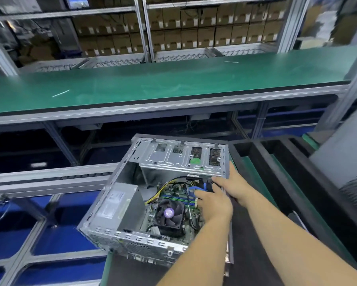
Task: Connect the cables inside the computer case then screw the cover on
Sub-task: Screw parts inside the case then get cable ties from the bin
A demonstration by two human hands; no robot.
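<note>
Lying open on its side, the computer case [132,203] rested at the near edge of a dark mat [254,254] on a green work surface [256,168], its cover off and its interior facing upward. Both hands reached into the right-hand part of the case. The left hand [215,205] lay over the motherboard [173,198] beside the blue cable [195,189], its fingers pointing toward that cable; whether they pinched it could not be told, since the fingertips were hidden. The right hand [233,185] sat at the case's right wall just below the metal drive cage [183,157], its fingers curled down among the black cables [209,182]; its grasp likewise could not be told. Left of the hands, a CPU cooler fan [169,216] with a purple hub label sat on the motherboard, and a grey power supply [119,205] filled the case's left side, with yellow wires [155,196] running from it toward the board. Black foam trays [276,153] stood to the right. Behind the case ran a long green bench [152,85], with cardboard boxes [173,27] stacked on shelving beyond it.
</note>
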